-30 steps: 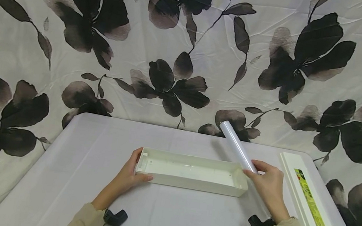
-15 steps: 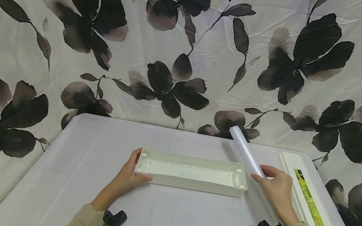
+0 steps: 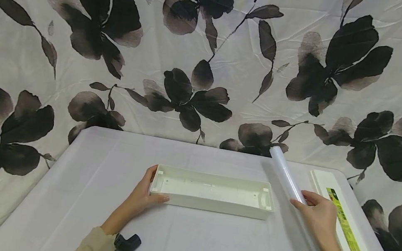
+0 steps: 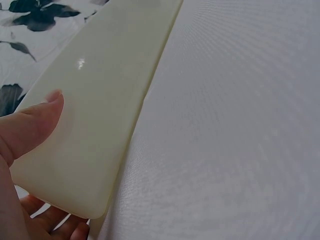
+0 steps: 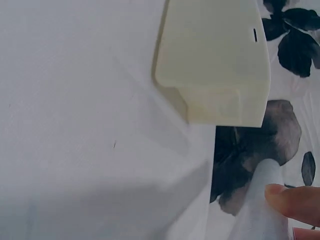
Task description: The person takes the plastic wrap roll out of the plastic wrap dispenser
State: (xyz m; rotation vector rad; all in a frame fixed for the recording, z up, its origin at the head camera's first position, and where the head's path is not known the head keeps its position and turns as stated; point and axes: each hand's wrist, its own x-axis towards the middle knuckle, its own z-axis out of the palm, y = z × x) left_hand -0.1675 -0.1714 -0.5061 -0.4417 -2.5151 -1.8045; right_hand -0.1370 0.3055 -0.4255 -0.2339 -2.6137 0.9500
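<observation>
An open cream plastic box (image 3: 210, 204), long and shallow, sits mid-table in the head view. My left hand (image 3: 144, 191) grips its left end. In the left wrist view the thumb (image 4: 37, 125) lies along the side wall of the box (image 4: 100, 110), with the other fingers round its end. To the right of the box, my right hand (image 3: 319, 219) pinches a roll of clear plastic wrap (image 3: 287, 173), slanted with its far end toward the back. In the right wrist view the thumb presses the roll (image 5: 257, 205); the rest of that hand is mostly out of frame.
A long white lid (image 3: 332, 225) with a yellow-green label (image 3: 346, 227) lies along the right side of the table, partly behind my right arm. The white-covered table (image 3: 106, 160) ends at a floral cloth (image 3: 201, 58) hanging behind it.
My right hand has moved right with the roll, from overlapping the right end of the box to apart from it, closer to the lid. The left hand and box have stayed put.
</observation>
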